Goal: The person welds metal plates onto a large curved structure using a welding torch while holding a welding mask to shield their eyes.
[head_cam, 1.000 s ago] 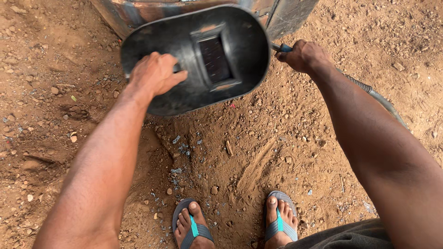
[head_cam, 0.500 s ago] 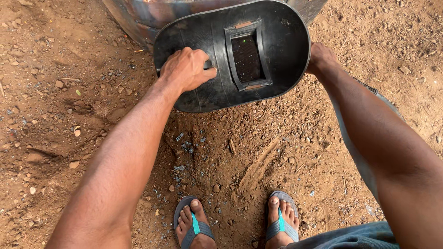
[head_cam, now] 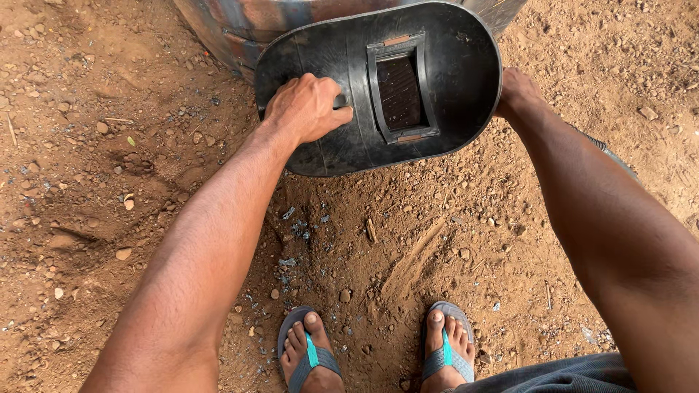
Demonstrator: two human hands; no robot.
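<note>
Gripping the black welding shield (head_cam: pixel 378 87) from its inner side, the left hand (head_cam: pixel 306 108) is clenched on the handle. Shield is held just in front of the metal drum (head_cam: pixel 240 25), dark lens window (head_cam: pixel 399 91) facing up. Right hand (head_cam: pixel 518 93) is tucked behind the shield's right edge; its grip cannot be told. Below the shield: dirt ground (head_cam: pixel 109 182), feet in grey flip-flops (head_cam: pixel 309 353).

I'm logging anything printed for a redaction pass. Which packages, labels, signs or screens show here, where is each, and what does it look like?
No packages, labels, signs or display screens are in view.
Nearest thing: the welding shield, black and oval, held by the left hand at top centre, with a dark rectangular viewing window in its frame.
</note>
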